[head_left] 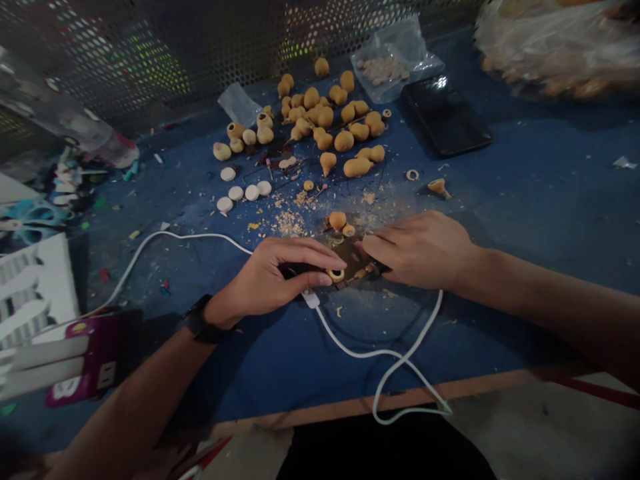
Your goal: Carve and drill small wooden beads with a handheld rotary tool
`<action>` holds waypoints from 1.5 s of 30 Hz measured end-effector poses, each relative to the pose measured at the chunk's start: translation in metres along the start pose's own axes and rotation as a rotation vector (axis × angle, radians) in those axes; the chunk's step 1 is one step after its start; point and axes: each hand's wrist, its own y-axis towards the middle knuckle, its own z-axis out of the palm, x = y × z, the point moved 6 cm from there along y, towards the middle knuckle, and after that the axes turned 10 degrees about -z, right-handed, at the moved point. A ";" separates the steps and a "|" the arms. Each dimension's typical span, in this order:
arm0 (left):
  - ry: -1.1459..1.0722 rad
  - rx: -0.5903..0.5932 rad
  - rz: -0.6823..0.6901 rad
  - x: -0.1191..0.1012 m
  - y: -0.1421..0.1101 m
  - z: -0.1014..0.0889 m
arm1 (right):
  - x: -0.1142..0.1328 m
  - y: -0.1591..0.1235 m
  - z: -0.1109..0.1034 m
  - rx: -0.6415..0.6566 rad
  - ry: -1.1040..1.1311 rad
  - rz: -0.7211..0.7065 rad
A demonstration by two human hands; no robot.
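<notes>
Left hand (270, 277) curled, right hand (419, 251) flat, small tan ring (336, 275) between

Fingers of the left curl over a dark corded tool (299, 270); the right rests spread on a brown plate (356, 261) on the blue desk (540, 200). The ring sits at the left fingertips, nearer that hand.

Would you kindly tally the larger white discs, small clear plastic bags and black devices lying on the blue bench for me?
Larger white discs: 5
Small clear plastic bags: 2
Black device: 1
Total: 8
</notes>
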 end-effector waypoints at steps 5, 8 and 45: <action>-0.001 0.031 0.004 0.002 0.000 0.002 | 0.000 -0.001 0.001 -0.013 0.002 -0.028; 0.009 0.036 0.004 0.002 0.000 0.002 | 0.000 0.000 0.001 -0.002 0.007 -0.001; -0.024 0.033 -0.096 0.006 0.000 0.000 | 0.001 0.001 -0.002 0.025 0.019 0.017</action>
